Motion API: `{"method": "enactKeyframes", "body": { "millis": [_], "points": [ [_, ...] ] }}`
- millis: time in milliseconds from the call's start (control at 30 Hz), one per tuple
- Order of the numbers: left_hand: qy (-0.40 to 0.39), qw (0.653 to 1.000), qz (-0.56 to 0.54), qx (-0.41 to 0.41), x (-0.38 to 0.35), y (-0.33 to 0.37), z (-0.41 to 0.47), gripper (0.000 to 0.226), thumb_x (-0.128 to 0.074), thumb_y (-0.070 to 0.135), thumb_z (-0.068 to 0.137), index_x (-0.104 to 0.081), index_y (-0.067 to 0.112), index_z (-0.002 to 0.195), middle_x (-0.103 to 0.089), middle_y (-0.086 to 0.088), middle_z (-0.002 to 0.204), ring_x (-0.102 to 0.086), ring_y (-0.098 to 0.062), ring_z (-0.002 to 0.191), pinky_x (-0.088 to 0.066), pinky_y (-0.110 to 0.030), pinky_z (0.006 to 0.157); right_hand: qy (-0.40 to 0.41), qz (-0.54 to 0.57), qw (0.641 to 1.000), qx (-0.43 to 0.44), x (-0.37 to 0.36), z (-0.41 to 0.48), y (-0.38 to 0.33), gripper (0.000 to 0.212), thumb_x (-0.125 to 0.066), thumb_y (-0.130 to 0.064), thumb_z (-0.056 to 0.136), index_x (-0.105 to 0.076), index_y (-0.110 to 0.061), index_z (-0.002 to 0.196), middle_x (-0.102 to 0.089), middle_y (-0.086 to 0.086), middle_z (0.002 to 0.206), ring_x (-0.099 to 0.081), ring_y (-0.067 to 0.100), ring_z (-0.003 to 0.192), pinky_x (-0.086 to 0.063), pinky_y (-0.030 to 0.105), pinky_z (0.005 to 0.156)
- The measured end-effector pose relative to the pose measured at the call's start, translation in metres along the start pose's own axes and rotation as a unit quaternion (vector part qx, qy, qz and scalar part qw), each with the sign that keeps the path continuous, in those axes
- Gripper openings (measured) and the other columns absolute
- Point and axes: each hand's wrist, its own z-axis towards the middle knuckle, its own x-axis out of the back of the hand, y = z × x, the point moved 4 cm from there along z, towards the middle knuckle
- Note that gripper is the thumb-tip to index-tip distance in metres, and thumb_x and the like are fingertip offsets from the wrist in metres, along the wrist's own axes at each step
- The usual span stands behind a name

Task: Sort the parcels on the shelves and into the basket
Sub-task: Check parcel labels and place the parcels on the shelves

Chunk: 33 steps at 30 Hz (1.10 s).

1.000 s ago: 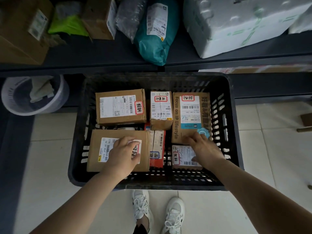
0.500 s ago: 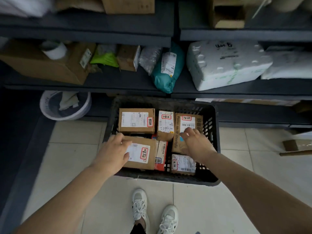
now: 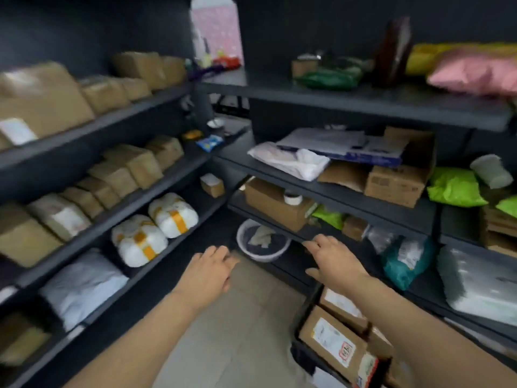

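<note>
The black basket (image 3: 300,352) sits on the floor at the lower right, partly behind my right forearm, with labelled cardboard parcels (image 3: 333,343) inside. My left hand (image 3: 208,271) hovers over the floor with relaxed fingers and holds nothing. My right hand (image 3: 333,259) is raised above the basket, fingers spread, empty, close to the front edge of a low dark shelf (image 3: 279,224). Dark shelves on the left (image 3: 117,119) carry rows of brown boxes (image 3: 127,166). Two white bundles with yellow tape (image 3: 155,226) lie on a lower left shelf.
A white bin (image 3: 263,245) with paper stands on the floor in the corner. The right shelves hold a teal bag (image 3: 405,264), green bags (image 3: 454,187), a pink bag (image 3: 475,72), a clear-wrapped pack (image 3: 481,284) and open cardboard boxes (image 3: 397,180). Pale tiles (image 3: 229,331) lie between the shelf units.
Both hands have come up out of the basket and let go of the parcels. The view has swung up and left to the corner shelves; the basket now sits at the lower right.
</note>
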Motion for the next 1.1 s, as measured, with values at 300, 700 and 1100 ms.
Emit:
{"method": "enactKeyframes", "body": {
  "millis": [300, 700, 1100],
  "points": [
    [0.045, 0.973, -0.011, 0.226, 0.033, -0.186, -0.239, 0.034, -0.062, 0.034, 0.082, -0.062, 0.019, 0.113, -0.056, -0.003, 0.105, -0.055, -0.026, 0.095, -0.045, -0.037, 0.067, 0.115, -0.031, 0.969, 0.216, 0.106, 0.054, -0.307, 0.056, -0.054, -0.042, 0.092, -0.036, -0.019, 0.139, -0.045, 0.002, 0.13, -0.044, 0.022, 0.12, -0.041, 0.032, 0.098],
    [0.006, 0.881, -0.025, 0.473, -0.001, -0.331, -0.596, 0.042, -0.047, 0.04, 0.093, -0.047, 0.025, 0.133, -0.044, 0.003, 0.127, -0.042, -0.016, 0.117, -0.039, -0.032, 0.094, 0.1, -0.054, 0.899, 0.424, 0.099, 0.02, -0.696, 0.058, -0.054, -0.04, 0.092, -0.032, -0.02, 0.142, -0.044, 0.002, 0.133, -0.044, 0.021, 0.12, -0.04, 0.033, 0.099],
    [-0.049, 0.761, -0.044, 0.646, -0.036, -0.365, -0.782, 0.046, -0.045, 0.039, 0.092, -0.041, 0.028, 0.136, -0.044, 0.002, 0.128, -0.041, -0.02, 0.118, -0.038, -0.034, 0.092, 0.051, -0.038, 0.803, 0.593, 0.061, -0.016, -0.929, 0.056, -0.055, -0.04, 0.092, -0.035, -0.023, 0.141, -0.041, 0.0, 0.139, -0.04, 0.02, 0.126, -0.036, 0.033, 0.103]
  ]
}}
